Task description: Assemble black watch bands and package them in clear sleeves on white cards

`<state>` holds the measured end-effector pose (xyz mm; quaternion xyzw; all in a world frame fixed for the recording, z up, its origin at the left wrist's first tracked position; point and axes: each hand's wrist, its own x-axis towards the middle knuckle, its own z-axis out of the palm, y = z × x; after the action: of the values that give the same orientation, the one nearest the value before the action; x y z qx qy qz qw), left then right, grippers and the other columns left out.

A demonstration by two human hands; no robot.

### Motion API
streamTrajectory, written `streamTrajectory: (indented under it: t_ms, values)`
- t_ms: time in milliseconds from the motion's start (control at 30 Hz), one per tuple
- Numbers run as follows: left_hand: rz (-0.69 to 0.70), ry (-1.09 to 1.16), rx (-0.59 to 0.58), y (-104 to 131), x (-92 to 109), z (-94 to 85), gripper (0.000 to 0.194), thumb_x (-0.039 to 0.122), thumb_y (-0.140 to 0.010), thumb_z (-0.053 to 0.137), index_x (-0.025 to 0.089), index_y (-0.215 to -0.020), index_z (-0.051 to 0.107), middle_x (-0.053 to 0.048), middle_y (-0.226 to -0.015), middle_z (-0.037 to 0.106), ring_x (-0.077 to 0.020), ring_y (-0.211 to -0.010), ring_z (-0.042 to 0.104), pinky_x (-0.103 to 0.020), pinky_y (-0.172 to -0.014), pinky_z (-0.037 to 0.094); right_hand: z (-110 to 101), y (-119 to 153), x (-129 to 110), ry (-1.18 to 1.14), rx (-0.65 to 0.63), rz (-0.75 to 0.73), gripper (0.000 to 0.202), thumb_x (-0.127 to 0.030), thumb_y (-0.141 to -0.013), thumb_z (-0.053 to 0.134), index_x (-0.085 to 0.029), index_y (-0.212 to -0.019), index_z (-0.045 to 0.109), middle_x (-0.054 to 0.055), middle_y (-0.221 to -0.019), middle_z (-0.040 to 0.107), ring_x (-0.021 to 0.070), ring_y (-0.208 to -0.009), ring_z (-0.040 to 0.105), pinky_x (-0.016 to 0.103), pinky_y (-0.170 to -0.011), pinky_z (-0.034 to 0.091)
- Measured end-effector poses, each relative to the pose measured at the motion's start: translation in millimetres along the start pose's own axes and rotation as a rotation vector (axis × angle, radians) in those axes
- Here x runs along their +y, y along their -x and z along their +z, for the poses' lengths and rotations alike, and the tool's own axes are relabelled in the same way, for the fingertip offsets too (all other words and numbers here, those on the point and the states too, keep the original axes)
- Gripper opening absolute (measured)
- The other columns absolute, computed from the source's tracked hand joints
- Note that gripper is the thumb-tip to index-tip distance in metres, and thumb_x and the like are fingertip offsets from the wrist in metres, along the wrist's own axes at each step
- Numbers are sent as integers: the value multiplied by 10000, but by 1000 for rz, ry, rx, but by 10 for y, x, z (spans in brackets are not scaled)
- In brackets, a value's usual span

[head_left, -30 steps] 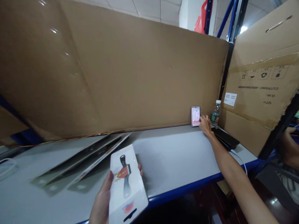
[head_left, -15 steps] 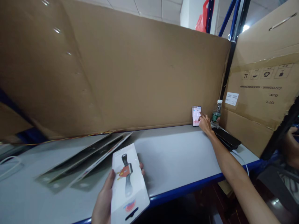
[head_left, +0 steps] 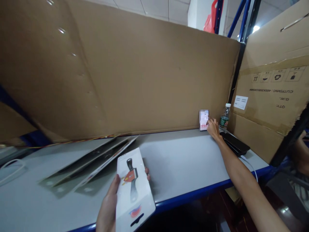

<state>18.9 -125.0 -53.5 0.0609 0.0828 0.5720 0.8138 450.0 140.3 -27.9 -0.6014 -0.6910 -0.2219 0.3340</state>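
Note:
My left hand (head_left: pixel 109 201) is wrapped round a white printed box (head_left: pixel 132 190) with a dark-handled tool pictured on it, held over the table's front edge. At the back right a phone (head_left: pixel 203 120) with a lit screen stands upright against the cardboard. My right hand (head_left: pixel 212 126) reaches to the phone's right edge, one finger extended at the screen and nothing held. Several flat clear packages (head_left: pixel 96 161) lie overlapping at a slant left of the box.
A water bottle (head_left: pixel 224 117) and a black case (head_left: pixel 235 144) with a white cable are by my right forearm. Cardboard walls (head_left: pixel 149 71) bound the grey table (head_left: pixel 183 161) behind and at right. A white cable loop (head_left: pixel 14 161) lies far left. Another person's arm (head_left: pixel 300 154) shows far right.
The view has shifted very slightly. My right hand's finger is still at the phone, a little changed in pose; my left hand keeps hold of the box.

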Motion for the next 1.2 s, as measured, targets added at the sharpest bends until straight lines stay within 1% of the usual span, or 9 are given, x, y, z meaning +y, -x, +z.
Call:
streamTrajectory:
  t_ms: [67,133,300,333,500,667,800,933,1200]
  values:
    - [-21,-3,-63,-4,3,-21,631,556,-993,333,133,-1336,652,-187,-1008,779,-323,-928,759,-461,-899,589,2,-1,2,-5,-7,4,272,-54,-834,448,-217,-895,658,47,-1526,504,325,-1239,460,462,-925,428]
    - [-14,-4,-79,0,-3,-22,623,548,-994,336,134,-1335,653,-191,-1018,777,-327,-930,758,-467,-902,588,1,-1,-4,-3,-13,2,272,-50,-835,444,-219,-887,651,40,-1532,498,322,-1240,461,461,-926,429]
    - [71,-38,100,28,-42,53,593,486,-1003,347,111,-1371,621,-180,-970,782,-311,-856,765,-478,-873,598,-7,6,-33,8,-13,-12,273,-52,-857,425,-220,-881,638,28,-1549,481,320,-1250,466,473,-933,431]
    - [74,-43,104,29,-46,65,595,484,-1003,343,110,-1374,618,-178,-964,783,-309,-846,765,-479,-868,599,-8,6,-36,7,-15,-15,273,-52,-858,425,-219,-884,638,28,-1552,478,319,-1258,463,476,-941,429]
    - [22,-40,15,18,-37,48,627,522,-992,325,120,-1369,625,-191,-974,781,-325,-856,765,-472,-841,609,8,0,-26,0,-27,-14,274,-56,-865,423,-218,-891,642,28,-1555,473,322,-1268,462,476,-948,427]
    - [73,-88,188,32,-25,16,542,479,-963,427,194,-1379,625,-144,-999,788,-337,-846,765,-467,-757,633,32,5,-5,9,-7,-10,276,-55,-850,434,-219,-896,650,37,-1546,484,331,-1249,466,479,-933,427]
    - [107,-112,271,40,-23,19,535,454,-950,474,183,-1390,613,-144,-995,787,-342,-828,765,-465,-733,638,32,9,-6,11,12,-15,269,-58,-852,434,-219,-883,647,31,-1544,487,325,-1246,465,479,-937,427]
    - [114,-126,291,45,-29,34,520,450,-949,488,193,-1382,620,-147,-1012,786,-347,-823,765,-469,-724,638,28,7,-10,-1,2,-4,269,-60,-850,441,-219,-892,653,38,-1539,493,325,-1251,461,482,-942,427]
    - [100,-139,262,42,-15,21,520,453,-957,483,163,-1361,635,-160,-996,785,-339,-812,766,-454,-721,638,19,11,-12,-18,-11,-2,282,-45,-835,439,-218,-900,652,18,-1563,462,324,-1282,447,483,-967,413]
